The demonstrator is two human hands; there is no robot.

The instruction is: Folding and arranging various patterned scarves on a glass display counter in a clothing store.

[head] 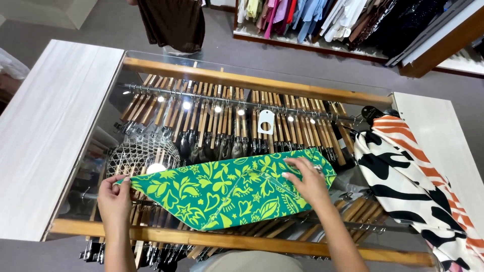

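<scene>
I am looking down on a glass-topped display table (151, 70) with wooden hangers (227, 118) racked beneath it; a green leaf-print fabric (222, 194) is lying across the glass at about six o'clock in my view. My left hand (115, 199) is pinching the fabric's pointed end at eight o'clock, fingers closed on the cloth; my right hand (307, 181) is resting on the upper edge toward four o'clock, fingers curled and pressing the fabric down rather than lifting it. I judge that I am flattening and squaring a fold; the next move seems to call for keeping both ends taut and the edges aligned. A zebra-striped orange, black and white cloth (403, 171) is draping at three o'clock, just beside the green piece.
</scene>
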